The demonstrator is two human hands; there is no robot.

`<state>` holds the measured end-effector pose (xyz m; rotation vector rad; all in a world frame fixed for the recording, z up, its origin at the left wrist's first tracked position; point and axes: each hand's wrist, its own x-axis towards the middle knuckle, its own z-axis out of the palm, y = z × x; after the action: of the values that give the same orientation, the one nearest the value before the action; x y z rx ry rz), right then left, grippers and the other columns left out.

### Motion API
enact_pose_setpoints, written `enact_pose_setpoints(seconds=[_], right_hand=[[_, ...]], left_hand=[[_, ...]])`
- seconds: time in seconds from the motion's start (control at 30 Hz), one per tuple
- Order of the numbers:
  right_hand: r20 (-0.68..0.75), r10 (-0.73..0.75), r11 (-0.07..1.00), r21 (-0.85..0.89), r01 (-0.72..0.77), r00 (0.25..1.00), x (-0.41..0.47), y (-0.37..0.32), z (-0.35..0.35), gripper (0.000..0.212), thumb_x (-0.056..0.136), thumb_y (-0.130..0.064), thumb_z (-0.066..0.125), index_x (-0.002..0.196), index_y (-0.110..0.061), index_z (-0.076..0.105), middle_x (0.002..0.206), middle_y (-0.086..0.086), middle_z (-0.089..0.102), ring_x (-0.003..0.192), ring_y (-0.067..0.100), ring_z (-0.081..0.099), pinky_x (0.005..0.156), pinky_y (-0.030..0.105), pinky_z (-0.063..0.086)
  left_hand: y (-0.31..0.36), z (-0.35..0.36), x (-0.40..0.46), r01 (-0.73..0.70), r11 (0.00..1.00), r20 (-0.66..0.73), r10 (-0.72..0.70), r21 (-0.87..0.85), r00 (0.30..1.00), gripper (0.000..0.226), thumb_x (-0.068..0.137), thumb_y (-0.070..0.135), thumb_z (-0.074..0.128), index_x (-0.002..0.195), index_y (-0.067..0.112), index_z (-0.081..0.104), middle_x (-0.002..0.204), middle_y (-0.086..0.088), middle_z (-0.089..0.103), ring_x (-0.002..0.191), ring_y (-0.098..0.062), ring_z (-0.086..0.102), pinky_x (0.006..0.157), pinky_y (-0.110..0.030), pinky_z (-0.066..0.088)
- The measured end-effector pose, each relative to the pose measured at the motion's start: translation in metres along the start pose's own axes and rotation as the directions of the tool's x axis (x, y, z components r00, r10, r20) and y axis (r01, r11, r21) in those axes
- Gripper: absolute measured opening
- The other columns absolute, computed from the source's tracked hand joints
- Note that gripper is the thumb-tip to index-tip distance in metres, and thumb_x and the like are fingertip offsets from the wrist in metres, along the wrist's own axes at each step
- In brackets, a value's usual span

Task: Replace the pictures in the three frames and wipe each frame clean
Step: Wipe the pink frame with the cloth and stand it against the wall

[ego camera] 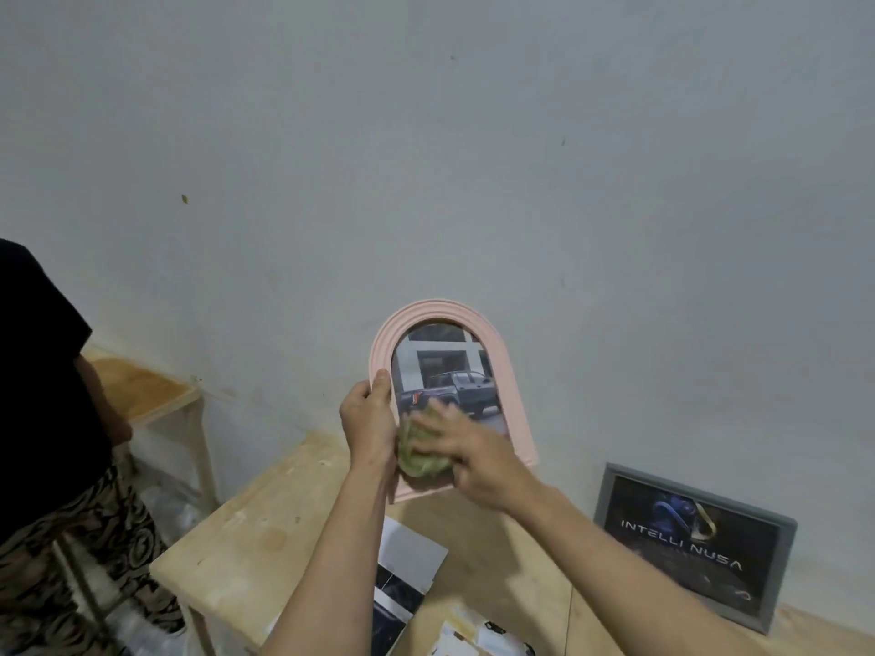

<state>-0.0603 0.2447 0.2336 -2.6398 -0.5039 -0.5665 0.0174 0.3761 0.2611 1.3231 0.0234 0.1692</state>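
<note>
The left hand (367, 421) grips the left edge of the pink arched frame (509, 385), thumb curled over the front rim, and holds it upright above the far edge of the wooden table (265, 527), close to the pale wall (426, 158). The right hand (466, 449) lies with fingers spread and fairly straight, pressing a green cloth (419, 454) onto the lower left of the glazing, over a picture of a dark pickup truck (450, 388). The hand is blurred, so the exact finger contact is hard to tell. The step in hand looks like wiping this frame. To do it well, the cloth should travel over the whole pane and then along the ribbed arch, where dust would likely lodge, while the left hand braces against the push so the frame does not twist. A grey rectangular frame (696, 544) leans against the wall at the right, well apart, and loose prints (409, 561) lie on the near table. A second person (42, 371) stands at the left.
</note>
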Motion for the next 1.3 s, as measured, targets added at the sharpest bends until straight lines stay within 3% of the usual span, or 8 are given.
enact_pose_setpoints(seconds=[0.17, 0.37, 0.63, 0.77, 0.9, 1.0, 1.2, 1.3], right_hand=[[0.325, 0.056, 0.991, 0.101, -0.094, 0.944, -0.010, -0.015, -0.022, 0.051, 0.081, 0.002, 0.048, 0.120, -0.025, 0.068, 0.129, -0.004, 0.063, 0.124, 0.012, 0.053, 0.110, 0.032, 0.039], [-0.232, 0.131, 0.989, 0.094, -0.112, 0.964, 0.050, -0.003, -0.045, 0.069, 0.064, 0.008, 0.042, 0.124, -0.017, 0.065, 0.139, 0.006, 0.054, 0.133, 0.021, 0.045, 0.116, 0.030, 0.028], [0.168, 0.003, 0.986, 0.164, -0.031, 0.986, -0.012, 0.003, 0.041, 0.045, 0.083, -0.003, 0.045, 0.119, -0.016, 0.067, 0.139, -0.004, 0.053, 0.139, 0.009, 0.033, 0.120, 0.031, 0.019], [0.397, 0.235, 0.854, 0.352, -0.384, 0.887, -0.008, 0.017, 0.015, 0.038, 0.079, 0.010, 0.058, 0.103, -0.015, 0.076, 0.113, 0.003, 0.072, 0.110, 0.016, 0.064, 0.099, 0.035, 0.051], [0.165, 0.131, 0.956, 0.238, -0.169, 0.978, 0.009, 0.020, 0.002, 0.056, 0.067, 0.012, 0.045, 0.104, -0.017, 0.075, 0.120, -0.001, 0.069, 0.117, 0.015, 0.059, 0.103, 0.029, 0.046], [0.280, -0.044, 0.991, 0.133, 0.007, 0.959, 0.000, 0.034, 0.030, 0.060, 0.068, 0.010, 0.047, 0.115, -0.020, 0.071, 0.136, -0.005, 0.057, 0.133, 0.014, 0.045, 0.108, 0.036, 0.040], [0.393, 0.188, 0.951, 0.157, -0.267, 0.900, -0.054, 0.119, 0.032, 0.044, 0.074, 0.012, 0.058, 0.105, -0.014, 0.075, 0.127, 0.001, 0.064, 0.128, 0.002, 0.044, 0.110, 0.021, 0.035], [0.349, 0.348, 0.877, 0.207, -0.434, 0.870, -0.058, 0.144, 0.027, 0.053, 0.071, 0.018, 0.048, 0.100, -0.015, 0.077, 0.125, 0.001, 0.066, 0.125, 0.013, 0.054, 0.108, 0.019, 0.037]], left_hand=[[-0.021, -0.017, 0.000, 0.045, 0.998, -0.031, -0.044, 0.052, 0.999, 0.038, 0.097, 0.028, 0.056, 0.064, 0.016, 0.040, 0.061, -0.005, 0.037, 0.059, -0.020, 0.035, 0.057, -0.033, 0.029], [-0.025, -0.005, 0.003, 0.029, 0.999, 0.092, -0.032, 0.034, 0.995, 0.034, 0.095, 0.019, 0.059, 0.064, 0.015, 0.047, 0.061, 0.000, 0.043, 0.061, -0.017, 0.038, 0.057, -0.032, 0.032], [-0.041, -0.013, 0.025, 0.093, 0.992, 0.007, -0.094, 0.083, 0.996, 0.031, 0.095, 0.025, 0.060, 0.071, 0.009, 0.048, 0.064, -0.009, 0.043, 0.058, -0.019, 0.041, 0.051, -0.026, 0.036], [-0.064, -0.008, 0.014, 0.191, 0.973, -0.049, -0.186, 0.128, 0.981, 0.034, 0.095, 0.023, 0.056, 0.066, 0.011, 0.043, 0.062, -0.006, 0.039, 0.059, -0.021, 0.037, 0.056, -0.031, 0.031], [-0.075, 0.004, 0.030, 0.276, 0.943, -0.020, -0.278, 0.188, 0.960, 0.033, 0.096, 0.022, 0.054, 0.069, 0.004, 0.050, 0.064, -0.008, 0.047, 0.063, -0.024, 0.043, 0.051, -0.029, 0.034], [-0.088, 0.014, 0.044, 0.347, 0.915, 0.016, -0.358, 0.205, 0.934, 0.036, 0.096, 0.027, 0.058, 0.078, -0.004, 0.064, 0.074, -0.013, 0.065, 0.075, -0.030, 0.061, 0.062, -0.026, 0.050], [-0.111, 0.011, 0.050, 0.429, 0.876, -0.052, -0.429, 0.219, 0.902, 0.031, 0.094, 0.026, 0.059, 0.090, -0.003, 0.069, 0.089, -0.022, 0.072, 0.080, -0.036, 0.069, 0.072, -0.050, 0.058], [-0.128, 0.026, 0.040, 0.349, 0.875, -0.006, -0.368, 0.335, 0.930, 0.031, 0.097, 0.024, 0.053, 0.082, -0.001, 0.064, 0.077, -0.017, 0.067, 0.063, -0.028, 0.061, 0.051, -0.030, 0.050]])
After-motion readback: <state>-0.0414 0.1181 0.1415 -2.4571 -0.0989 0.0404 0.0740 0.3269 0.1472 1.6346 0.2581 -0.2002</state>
